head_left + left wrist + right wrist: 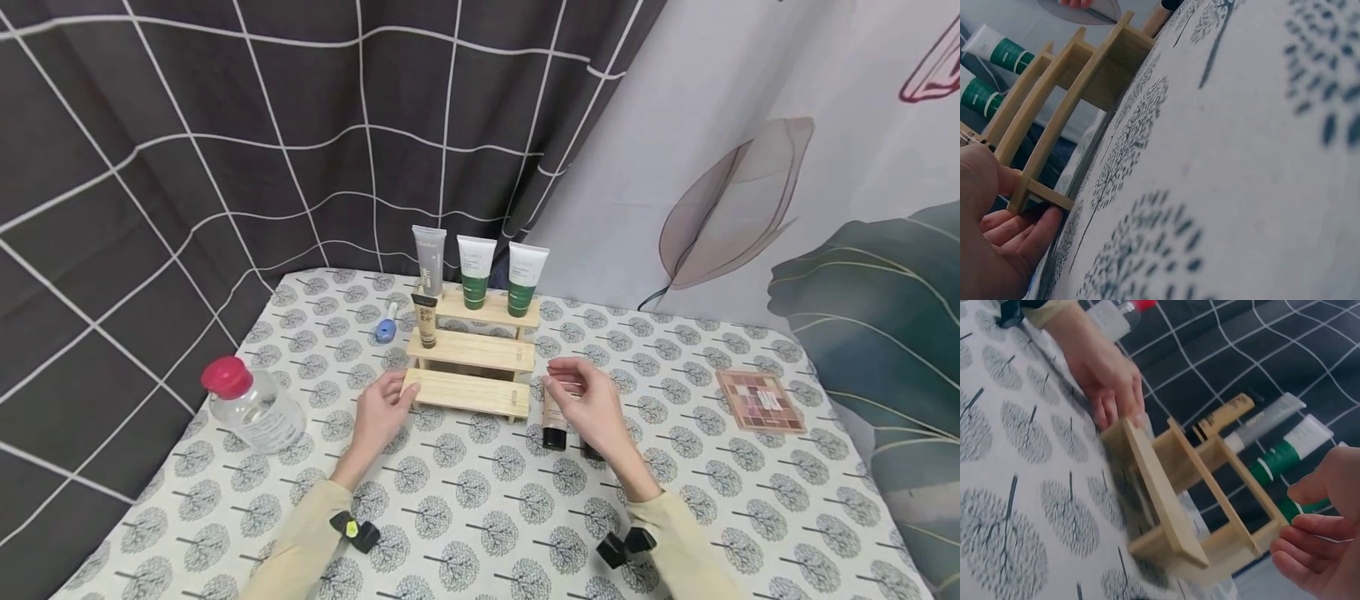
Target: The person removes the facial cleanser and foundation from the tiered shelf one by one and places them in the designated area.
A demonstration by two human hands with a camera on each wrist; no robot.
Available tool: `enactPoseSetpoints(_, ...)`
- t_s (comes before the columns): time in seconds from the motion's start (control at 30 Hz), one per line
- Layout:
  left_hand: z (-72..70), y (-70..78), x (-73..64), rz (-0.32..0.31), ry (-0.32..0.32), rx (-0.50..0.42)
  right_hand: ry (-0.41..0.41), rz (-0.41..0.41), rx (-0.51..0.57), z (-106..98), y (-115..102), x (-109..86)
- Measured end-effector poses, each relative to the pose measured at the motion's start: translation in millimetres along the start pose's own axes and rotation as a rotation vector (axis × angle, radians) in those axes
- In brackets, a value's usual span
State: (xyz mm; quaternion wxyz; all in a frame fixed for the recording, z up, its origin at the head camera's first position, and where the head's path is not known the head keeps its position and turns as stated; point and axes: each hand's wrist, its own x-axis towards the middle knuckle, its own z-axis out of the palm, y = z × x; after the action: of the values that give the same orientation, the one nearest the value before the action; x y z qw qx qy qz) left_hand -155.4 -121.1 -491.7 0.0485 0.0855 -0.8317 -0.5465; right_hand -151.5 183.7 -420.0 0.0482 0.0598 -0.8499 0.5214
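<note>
A three-tier wooden stand (468,392) is on the table. My left hand (381,414) grips the left end of its lowest tier, thumb on top and fingers underneath, as the left wrist view shows. To the right of the stand hovers my right hand (592,404), fingers loosely bent and nothing between them. Partly under it in the head view lies a beige tube with a black cap (554,437). On the top tier stand a grey tube (430,262) and two white-and-green tubes (476,275). A small tan tube (425,321) stands at the left of the middle tier.
A clear bottle with a red cap (258,408) is at the left. Behind the stand's left side lies a small blue-and-white item (386,327). An eyeshadow palette (761,402) lies at the right. Dark checked curtain (315,125) hangs behind the table.
</note>
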Motion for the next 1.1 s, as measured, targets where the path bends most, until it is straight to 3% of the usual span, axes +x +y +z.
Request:
enactPoseSetpoints(0.63, -0.4, -1.1, 0.8, -0.01, -0.01, -0.028, -0.132, -0.011, 0.167, 54.2, -29.9, 32.0)
enactPoseSetpoints(1.1, -0.9, -0.6, 0.9, -0.026, -0.017, -0.049, -0.223, 0.095, 0.315, 87.5, -48.7, 52.8)
